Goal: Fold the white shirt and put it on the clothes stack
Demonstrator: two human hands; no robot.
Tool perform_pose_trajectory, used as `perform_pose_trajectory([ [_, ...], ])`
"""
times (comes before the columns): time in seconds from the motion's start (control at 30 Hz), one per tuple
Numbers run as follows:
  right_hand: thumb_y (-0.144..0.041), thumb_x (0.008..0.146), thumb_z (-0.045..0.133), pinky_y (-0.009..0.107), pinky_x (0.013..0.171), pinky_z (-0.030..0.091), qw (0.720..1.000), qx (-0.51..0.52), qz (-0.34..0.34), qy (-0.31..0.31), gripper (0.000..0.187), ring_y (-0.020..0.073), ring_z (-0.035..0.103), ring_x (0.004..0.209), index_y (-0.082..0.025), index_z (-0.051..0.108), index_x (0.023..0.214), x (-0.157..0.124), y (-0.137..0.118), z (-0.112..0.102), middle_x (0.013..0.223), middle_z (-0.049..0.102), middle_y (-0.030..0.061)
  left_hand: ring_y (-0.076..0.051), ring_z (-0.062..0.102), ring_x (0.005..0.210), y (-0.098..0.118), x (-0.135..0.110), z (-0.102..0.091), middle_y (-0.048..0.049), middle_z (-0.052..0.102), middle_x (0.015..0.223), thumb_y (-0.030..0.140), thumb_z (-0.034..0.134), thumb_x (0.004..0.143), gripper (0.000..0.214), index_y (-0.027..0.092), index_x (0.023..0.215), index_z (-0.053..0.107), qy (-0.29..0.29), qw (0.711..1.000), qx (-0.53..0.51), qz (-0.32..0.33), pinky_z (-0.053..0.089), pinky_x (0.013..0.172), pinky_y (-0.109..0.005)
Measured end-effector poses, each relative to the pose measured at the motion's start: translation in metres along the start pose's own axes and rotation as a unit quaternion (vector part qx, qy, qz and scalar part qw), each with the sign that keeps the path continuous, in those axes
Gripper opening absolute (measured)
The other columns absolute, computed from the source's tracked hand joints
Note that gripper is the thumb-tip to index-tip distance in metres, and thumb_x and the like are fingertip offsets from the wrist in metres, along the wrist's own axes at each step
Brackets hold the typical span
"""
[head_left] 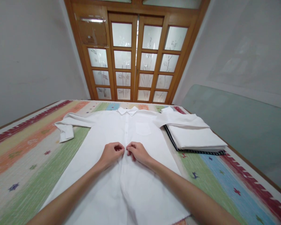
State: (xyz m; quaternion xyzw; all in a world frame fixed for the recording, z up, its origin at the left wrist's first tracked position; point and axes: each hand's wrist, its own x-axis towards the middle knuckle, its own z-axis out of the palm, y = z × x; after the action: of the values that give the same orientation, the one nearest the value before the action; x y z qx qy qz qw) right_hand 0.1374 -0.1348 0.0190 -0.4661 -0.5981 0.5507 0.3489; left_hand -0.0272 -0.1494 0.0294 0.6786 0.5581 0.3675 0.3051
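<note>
A white long-sleeved shirt (pixel 100 131) lies front up, spread over the striped cloth, its collar at the far end and a pocket on the right side of its chest. My left hand (pixel 112 153) pinches the shirt's front placket from the left, about midway down. Facing it from the right, my right hand (pixel 138 151) pinches the placket too, the fingertips of both hands almost meeting. Any button between the fingers is hidden. Below the hands the front edge runs in a loose, wavy fold. The shirt's right-side sleeve rests across a stack of folded white clothes (pixel 196 137).
A striped, patterned cloth (pixel 21 168) covers the table. Under the folded white clothes shows a black striped piece (pixel 170 137). A pale green glass panel (pixel 236 125) leans along the right wall. Wooden glazed doors (pixel 133 56) stand beyond the table's far edge.
</note>
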Motion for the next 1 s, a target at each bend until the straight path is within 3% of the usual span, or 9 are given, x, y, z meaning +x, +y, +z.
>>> perform_pose_trajectory([
  [0.2,-0.014,0.07,0.041,0.02,0.029,0.023,0.998,0.041,0.009,-0.043,0.018,0.0092,0.047,0.033,-0.015,0.059,0.071,-0.004,-0.008,-0.005,0.057,0.06,-0.0013,-0.017,0.06,0.06,0.0,0.0,0.004,-0.004,0.071,0.064,0.043,0.064,0.071,0.029,0.016,0.064,0.071,0.0,1.0,-0.01,0.005,0.043,0.058,-0.025],
  [0.37,-0.014,0.073,0.039,0.02,0.036,0.025,1.0,0.003,-0.014,-0.016,0.023,0.0078,0.038,0.034,-0.015,0.062,0.071,-0.004,-0.007,-0.004,0.051,0.053,-0.0039,-0.017,0.06,0.06,-0.002,0.001,0.006,-0.0048,0.07,0.063,0.042,0.065,0.069,0.028,0.015,0.065,0.071,0.005,1.0,-0.005,-0.001,0.042,0.057,-0.025],
  [0.47,-0.015,0.077,0.044,0.019,0.044,0.029,0.998,-0.052,-0.038,0.011,0.021,0.0083,0.04,0.042,-0.015,0.064,0.072,-0.001,-0.001,-0.003,0.049,0.05,-0.0048,-0.018,0.061,0.062,-0.004,0.002,0.005,-0.0056,0.071,0.066,0.042,0.064,0.07,0.029,0.015,0.066,0.072,-0.003,1.0,-0.007,0.003,0.043,0.058,-0.026],
  [0.63,-0.013,0.075,0.055,0.02,0.054,0.035,0.988,-0.124,-0.083,0.025,0.012,0.0106,0.049,0.056,-0.014,0.067,0.077,0.002,0.008,-0.004,0.057,0.057,-0.0033,-0.018,0.062,0.064,-0.007,0.001,0.002,-0.0054,0.071,0.067,0.042,0.064,0.07,0.028,0.015,0.068,0.072,-0.014,1.0,-0.015,0.005,0.044,0.06,-0.026],
  [1.0,-0.019,0.078,0.062,0.02,0.052,0.037,0.988,-0.137,-0.072,0.024,0.006,0.0106,0.052,0.054,-0.015,0.066,0.075,0.002,0.007,-0.005,0.06,0.063,-0.001,-0.017,0.061,0.064,-0.011,-0.001,0.005,-0.0039,0.07,0.067,0.039,0.063,0.072,0.026,0.015,0.068,0.071,0.004,0.999,-0.044,0.031,0.046,0.06,-0.025],
])
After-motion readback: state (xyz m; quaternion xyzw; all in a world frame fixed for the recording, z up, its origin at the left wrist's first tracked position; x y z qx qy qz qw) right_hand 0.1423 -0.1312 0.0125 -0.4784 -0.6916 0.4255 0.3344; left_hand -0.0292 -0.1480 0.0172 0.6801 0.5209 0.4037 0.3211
